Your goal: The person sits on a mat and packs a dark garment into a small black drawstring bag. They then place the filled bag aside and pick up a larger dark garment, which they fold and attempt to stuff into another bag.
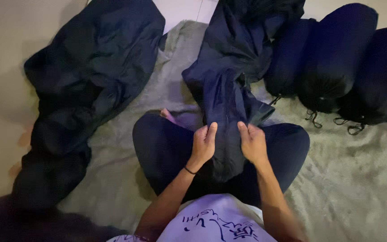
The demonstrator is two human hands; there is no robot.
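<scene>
Grey rug (pixel 354 188) | both hands: left (pixel 204 144), right (pixel 252 143) pinching dark garment (pixel 225 103)

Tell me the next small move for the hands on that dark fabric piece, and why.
Probably draw the dark fabric piece a little further toward the lap. Left hand and right hand pinch its near end, while most of it lies bunched ahead on the grey blanket.

A dark navy garment (pixel 227 96), crumpled and loosely bunched, drapes lengthwise from the far edge of the grey fuzzy blanket (pixel 350 179) down over the person's crossed legs at its middle.
</scene>
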